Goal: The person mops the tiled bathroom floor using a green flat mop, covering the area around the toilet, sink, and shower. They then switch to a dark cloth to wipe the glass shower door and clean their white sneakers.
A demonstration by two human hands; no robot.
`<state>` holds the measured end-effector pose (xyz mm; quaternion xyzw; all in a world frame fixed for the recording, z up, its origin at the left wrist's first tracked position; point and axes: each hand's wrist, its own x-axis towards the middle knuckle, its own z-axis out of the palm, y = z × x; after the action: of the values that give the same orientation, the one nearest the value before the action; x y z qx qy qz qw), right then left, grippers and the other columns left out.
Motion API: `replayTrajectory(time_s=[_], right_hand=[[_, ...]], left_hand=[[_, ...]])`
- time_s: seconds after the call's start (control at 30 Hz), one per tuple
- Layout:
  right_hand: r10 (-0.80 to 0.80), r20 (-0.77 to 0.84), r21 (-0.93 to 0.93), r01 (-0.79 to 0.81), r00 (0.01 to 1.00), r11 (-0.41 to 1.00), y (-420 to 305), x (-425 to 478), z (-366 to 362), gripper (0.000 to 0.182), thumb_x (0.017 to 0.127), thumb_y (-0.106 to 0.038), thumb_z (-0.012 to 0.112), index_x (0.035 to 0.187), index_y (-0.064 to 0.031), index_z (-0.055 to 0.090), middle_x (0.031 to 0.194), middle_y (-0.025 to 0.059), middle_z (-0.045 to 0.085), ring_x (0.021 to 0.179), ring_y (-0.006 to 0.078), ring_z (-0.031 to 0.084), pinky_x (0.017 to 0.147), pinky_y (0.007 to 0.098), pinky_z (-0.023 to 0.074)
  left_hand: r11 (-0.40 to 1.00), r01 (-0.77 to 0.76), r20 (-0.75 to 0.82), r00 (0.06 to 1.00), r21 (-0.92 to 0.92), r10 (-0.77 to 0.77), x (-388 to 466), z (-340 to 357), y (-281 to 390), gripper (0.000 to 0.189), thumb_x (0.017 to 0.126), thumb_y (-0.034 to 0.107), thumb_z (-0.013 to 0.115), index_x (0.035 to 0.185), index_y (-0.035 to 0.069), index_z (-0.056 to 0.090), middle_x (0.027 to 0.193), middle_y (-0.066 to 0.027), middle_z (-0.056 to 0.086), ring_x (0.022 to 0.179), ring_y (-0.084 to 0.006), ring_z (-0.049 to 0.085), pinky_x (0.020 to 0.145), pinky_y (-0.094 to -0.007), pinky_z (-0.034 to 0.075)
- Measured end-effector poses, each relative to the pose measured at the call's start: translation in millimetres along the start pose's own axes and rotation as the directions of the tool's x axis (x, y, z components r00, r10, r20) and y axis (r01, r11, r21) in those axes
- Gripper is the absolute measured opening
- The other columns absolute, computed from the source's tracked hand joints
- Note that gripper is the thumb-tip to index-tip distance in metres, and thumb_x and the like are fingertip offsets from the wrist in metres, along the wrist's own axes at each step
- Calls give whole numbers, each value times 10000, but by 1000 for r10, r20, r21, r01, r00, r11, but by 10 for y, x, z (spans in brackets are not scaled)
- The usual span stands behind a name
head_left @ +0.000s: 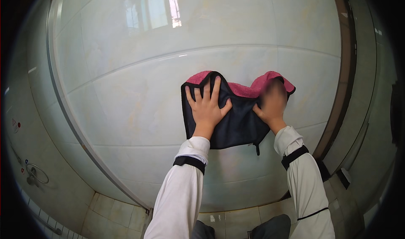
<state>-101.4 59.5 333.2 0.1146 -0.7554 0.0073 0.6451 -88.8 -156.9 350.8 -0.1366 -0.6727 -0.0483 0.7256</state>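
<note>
A two-sided microfibre cloth, dark navy with a pink plush reverse and black edging, is spread against the marbled wall tiles. My left hand holds its left half to the wall, palm flat and fingers spread. At the cloth's upper right is my right hand, also holding the cloth to the tiles; its fingers are blurred, and its thumb lies on the navy side. The pink side shows along the folded top edge. A small black hanging loop dangles from the bottom edge.
Left of the tiles runs a metal frame strip, with a shower valve on the wall beyond. A brown door frame bounds the right. Below are beige floor tiles and my knees. A window reflects in the upper tiles.
</note>
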Motion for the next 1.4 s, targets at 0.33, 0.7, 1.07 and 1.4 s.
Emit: replayTrajectory(time_s=[0.33, 0.7, 1.07, 1.4], right_hand=[[-54, 82, 34, 52, 995, 998, -52, -26, 21, 665, 557, -469, 699, 1119, -141, 562, 1250, 158, 403, 1265, 373, 274, 778, 545, 333], [-93, 144, 39, 88, 985, 995, -132, 12, 33, 748, 434, -399, 768, 1121, -182, 566, 1229, 116, 409, 1226, 361, 311, 811, 558, 332], [-237, 155, 115, 221, 959, 968, -232, 104, 32, 377, 563, -390, 671, 839, -133, 668, 1090, 77, 525, 1108, 311, 454, 821, 525, 378], [-258, 282, 112, 235, 924, 965, -351, 92, -1, 380, 598, -381, 663, 865, -111, 655, 989, 86, 542, 1013, 311, 506, 605, 395, 489]], left_hand=[[998, -57, 48, 997, -23, 58, 29, 38, 30, 643, 654, 471, 598, 1238, 215, 514, 1130, -63, 477, 987, -302, 404, 995, -578, 253], [992, -120, 133, 983, -44, 125, 43, 70, 52, 622, 650, 486, 596, 1225, 258, 529, 1130, -44, 473, 1003, -292, 398, 995, -577, 251], [983, -169, 224, 957, -77, 182, -145, 123, 26, 622, 668, 493, 592, 1232, 240, 525, 1172, -24, 430, 1128, -282, 337, 995, -578, 216], [948, -249, 234, 927, -199, 293, -262, 229, -73, 515, 668, 449, 599, 1131, 224, 582, 981, 15, 474, 1038, -192, 393, 998, -501, 242]])
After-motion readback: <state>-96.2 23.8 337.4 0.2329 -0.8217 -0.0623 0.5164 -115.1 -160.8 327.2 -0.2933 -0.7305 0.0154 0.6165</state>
